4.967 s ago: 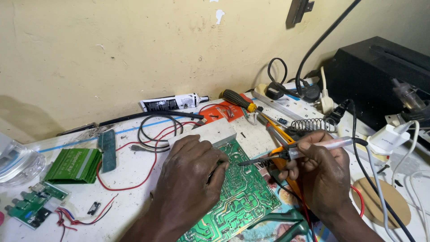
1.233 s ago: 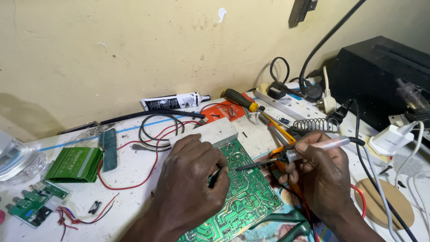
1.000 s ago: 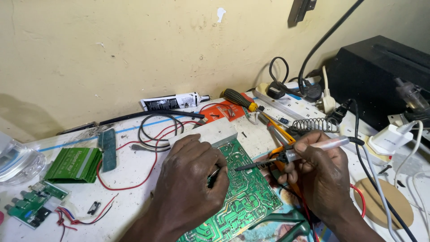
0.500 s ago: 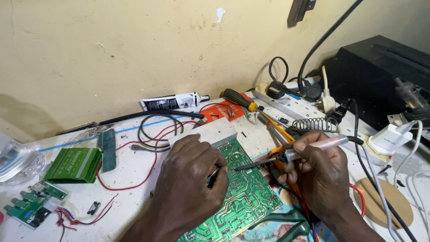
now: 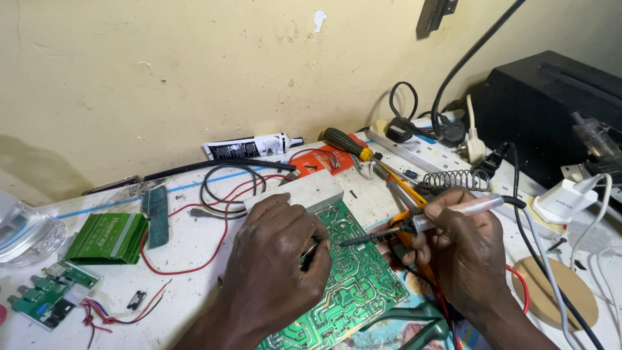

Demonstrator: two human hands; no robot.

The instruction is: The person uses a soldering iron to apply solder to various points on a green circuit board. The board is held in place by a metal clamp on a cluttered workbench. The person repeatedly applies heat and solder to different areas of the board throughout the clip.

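- A green circuit board [image 5: 346, 285] lies solder side up on the white workbench [image 5: 188, 285], near the front edge, tilted so its far corner meets a pale metal heat sink [image 5: 304, 191].
- The left hand [image 5: 275, 272] rests palm down on the board's left part, fingers curled together over its edge; something thin and dark shows under the fingers, too hidden to tell what.
- The right hand [image 5: 463, 249] is closed around a soldering iron [image 5: 421, 223] in a pen grip, pale handle pointing back right, dark tip aimed left and ending just above the board beside the left hand's fingers.
- The two hands sit close together, not touching.
- The iron's dark cord [image 5: 551, 279] runs off to the right front.
- Behind the right hand lie a coiled wire iron stand [image 5: 457, 178], orange-handled pliers [image 5: 402, 188] and a screwdriver [image 5: 346, 142] with a black and yellow handle.
- Red and black wires [image 5: 220, 194] loop behind the heat sink; a black and white tube [image 5: 253, 147] lies against the wall.
- To the left sit a green ribbed block [image 5: 107, 236] and a small green board [image 5: 48, 298] with red leads.
- On the right are a white plug adapter [image 5: 564, 201] and a black box [image 5: 551, 110].
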